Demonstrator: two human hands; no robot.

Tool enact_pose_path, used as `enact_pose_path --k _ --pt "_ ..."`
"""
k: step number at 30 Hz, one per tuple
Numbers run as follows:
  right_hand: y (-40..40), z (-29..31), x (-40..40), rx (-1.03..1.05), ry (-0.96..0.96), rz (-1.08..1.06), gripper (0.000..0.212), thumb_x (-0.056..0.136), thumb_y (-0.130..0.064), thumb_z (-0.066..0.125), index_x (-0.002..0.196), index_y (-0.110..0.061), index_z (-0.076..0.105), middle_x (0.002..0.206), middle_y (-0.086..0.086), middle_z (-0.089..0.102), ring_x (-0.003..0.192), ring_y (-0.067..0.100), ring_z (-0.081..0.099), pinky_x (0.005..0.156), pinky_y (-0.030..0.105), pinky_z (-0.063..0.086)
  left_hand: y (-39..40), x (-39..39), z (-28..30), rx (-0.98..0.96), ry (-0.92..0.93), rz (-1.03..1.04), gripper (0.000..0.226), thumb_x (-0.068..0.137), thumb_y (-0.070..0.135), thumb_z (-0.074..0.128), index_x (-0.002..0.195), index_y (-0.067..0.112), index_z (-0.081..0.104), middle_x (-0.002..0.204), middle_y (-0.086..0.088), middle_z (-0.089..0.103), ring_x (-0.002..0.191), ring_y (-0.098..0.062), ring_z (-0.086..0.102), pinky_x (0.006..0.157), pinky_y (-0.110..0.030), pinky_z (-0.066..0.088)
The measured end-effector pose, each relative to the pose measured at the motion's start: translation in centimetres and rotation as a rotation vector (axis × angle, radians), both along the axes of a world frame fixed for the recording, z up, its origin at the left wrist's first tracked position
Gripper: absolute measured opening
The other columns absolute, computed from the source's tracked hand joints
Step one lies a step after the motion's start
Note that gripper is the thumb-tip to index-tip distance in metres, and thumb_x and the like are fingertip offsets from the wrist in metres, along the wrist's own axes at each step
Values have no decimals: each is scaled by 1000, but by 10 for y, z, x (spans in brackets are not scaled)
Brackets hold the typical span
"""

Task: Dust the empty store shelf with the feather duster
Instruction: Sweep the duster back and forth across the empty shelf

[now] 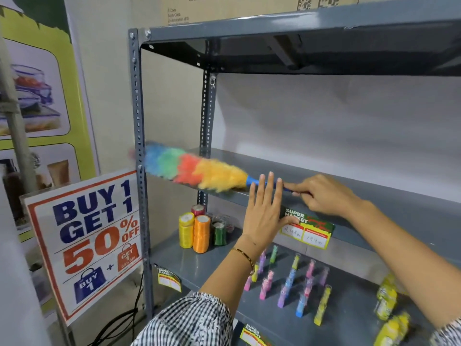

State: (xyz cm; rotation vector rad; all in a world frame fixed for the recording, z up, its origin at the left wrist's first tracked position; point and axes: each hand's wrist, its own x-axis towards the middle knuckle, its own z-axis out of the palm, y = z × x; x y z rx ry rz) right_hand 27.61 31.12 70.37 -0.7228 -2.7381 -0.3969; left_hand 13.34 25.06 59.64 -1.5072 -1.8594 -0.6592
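Note:
A feather duster (194, 169) with blue, green, red and yellow plumes lies low over the left end of the empty grey shelf (361, 196). Its blurred tip reaches the front left post. My right hand (321, 194) grips the duster's blue handle at the shelf's front edge. My left hand (265, 208) is flat and open, fingers up, pressed against the shelf's front lip beside a price label (308, 228), with the thumb on the label.
The shelf below holds spools of thread (199, 232), small coloured bottles (291, 283) and yellow bottles (386, 303). A grey top shelf (299, 33) carries a cardboard box (224, 8). A "Buy 1 Get 1" sign (94, 240) stands left of the rack's post (138, 146).

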Motion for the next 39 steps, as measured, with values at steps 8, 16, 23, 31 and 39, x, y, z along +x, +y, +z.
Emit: enact_pose_path --k 8,16,23,31,39 --pt "34 -22 99 -248 473 -267 34 92 -26 55 124 -37 61 85 1 75 75 21 63 71 37 51 -6 3 4 -12 -11 0 110 68 70 61 143 0 20 148 -23 31 138 -40 24 111 -52 20" --pt "-4 -19 145 -137 153 -456 37 94 -30 50 128 -42 54 101 10 74 87 31 64 67 31 44 -6 5 0 -1 21 -17 98 76 69 44 141 -1 21 147 -24 32 137 -40 26 113 -50 12" --pt "-46 -13 154 -187 230 -276 35 92 -29 57 122 -47 57 62 -16 70 50 1 52 54 27 43 -16 14 -3 124 -31 -181 84 88 56 39 145 -2 16 151 -28 17 141 -40 9 115 -50 6" --pt "-68 -29 210 -268 663 -464 31 92 -24 58 121 -31 64 64 -13 64 62 23 57 60 34 46 -6 49 17 133 -31 -253 80 92 52 32 145 -7 19 152 -28 16 141 -40 8 116 -47 1" --pt "-142 -35 324 -82 829 -1150 34 89 -26 52 120 -33 65 110 16 70 101 38 60 82 41 50 30 94 -12 64 -102 -331 68 93 48 28 114 -9 59 133 -31 48 127 -47 39 110 -51 11"
